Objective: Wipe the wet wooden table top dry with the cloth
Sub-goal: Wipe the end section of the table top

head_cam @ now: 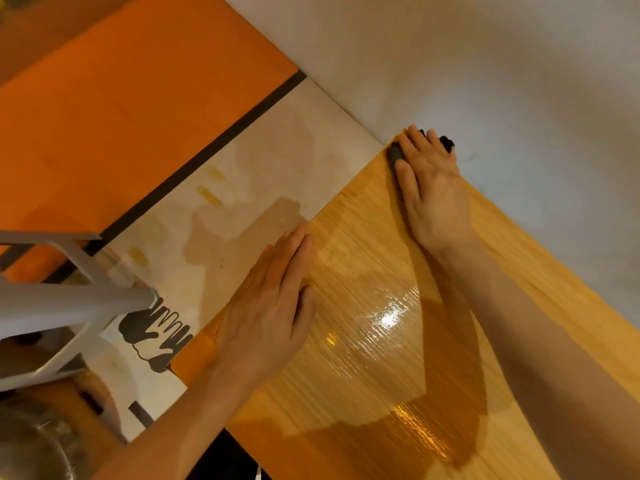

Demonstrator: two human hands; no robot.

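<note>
The wooden table top (363,358) runs from the lower middle up to a far corner against the wall, and it shines with a wet film near its middle. My right hand (429,188) presses a dark cloth (395,153) flat onto that far corner; only the cloth's edges show past my fingers. At the table's left edge my left hand (273,306) lies flat with its fingers together, holding nothing.
A grey wall (485,64) borders the table's far side. On the left lie a pale floor (263,174) and an orange floor area (121,98). A white chair (62,306) stands at the lower left, with a metal bowl (31,445) below it.
</note>
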